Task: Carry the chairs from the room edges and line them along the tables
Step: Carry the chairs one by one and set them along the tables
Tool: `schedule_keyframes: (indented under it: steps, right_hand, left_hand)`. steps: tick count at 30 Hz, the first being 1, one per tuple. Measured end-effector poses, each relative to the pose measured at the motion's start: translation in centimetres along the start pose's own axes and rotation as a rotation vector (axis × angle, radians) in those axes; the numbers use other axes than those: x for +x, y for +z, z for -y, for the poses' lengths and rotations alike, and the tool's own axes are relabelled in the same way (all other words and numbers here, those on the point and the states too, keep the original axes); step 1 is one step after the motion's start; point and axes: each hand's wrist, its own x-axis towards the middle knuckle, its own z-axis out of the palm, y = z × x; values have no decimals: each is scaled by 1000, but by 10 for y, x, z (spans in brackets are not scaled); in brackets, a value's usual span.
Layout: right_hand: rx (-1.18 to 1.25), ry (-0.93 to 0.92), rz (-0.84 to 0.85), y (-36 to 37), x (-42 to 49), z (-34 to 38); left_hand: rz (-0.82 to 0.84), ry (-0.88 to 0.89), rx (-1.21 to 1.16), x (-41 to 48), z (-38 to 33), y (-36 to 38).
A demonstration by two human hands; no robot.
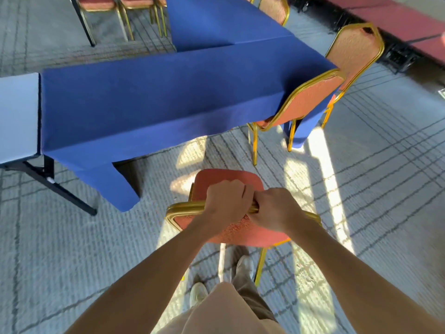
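A chair point(216, 182) with a red padded seat and gold metal frame is straight in front of me, its back toward me. My left hand point(227, 201) and my right hand point(274, 208) grip the gold top rail of its back side by side, fingers curled over it. The chair faces the long side of a table under a blue cloth point(156, 100). Just right of it, a second red and gold chair point(310, 100) stands at that table's near right corner. A third chair point(354, 51) stands behind that one at the table's end.
A bare grey folding table point(16, 116) with black legs adjoins the blue one on the left. More red chairs point(115, 3) stand at the top left beyond the tables. A second blue-clothed table point(216, 18) runs away at the back. Grey patterned carpet lies all around.
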Motion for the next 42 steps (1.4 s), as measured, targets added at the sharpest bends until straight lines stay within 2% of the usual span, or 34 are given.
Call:
schedule_keyframes:
  steps: [2, 5, 9, 12, 18, 25, 34, 37, 40, 42]
  right_hand:
    - [-25, 0, 24, 4, 8, -16]
    - [-38, -23, 48, 0, 31, -47]
    - [-51, -61, 66, -11, 59, -95]
    - [-22, -54, 16, -24, 77, -131]
    - [77, -115, -154, -57, 140, -143]
    - [62, -155, -60, -89, 188, -173]
    - [87, -191, -71, -112, 277, -201]
    - [56, -187, -85, -125, 326, -217]
    - [34, -178, -81, -141, 375, -230]
    - [23, -175, -54, -152, 400, -236]
  left_hand:
    - [6, -57, -63, 14, -6, 14]
    - [12, -16, -36, 42, -14, 27]
    - [26, -82, -83, 88, -29, 34]
    - [-40, -100, -103, 126, -45, 27]
    - [-128, -124, 3, 194, -18, 10]
    - [-103, -181, 61, 242, -6, 9]
    - [-257, -118, 181, 327, 22, 1]
    - [-370, -67, 244, 373, 44, -4]
    - [-292, -24, 271, 421, 67, -11]
    - [-233, -58, 256, 448, 77, -16]
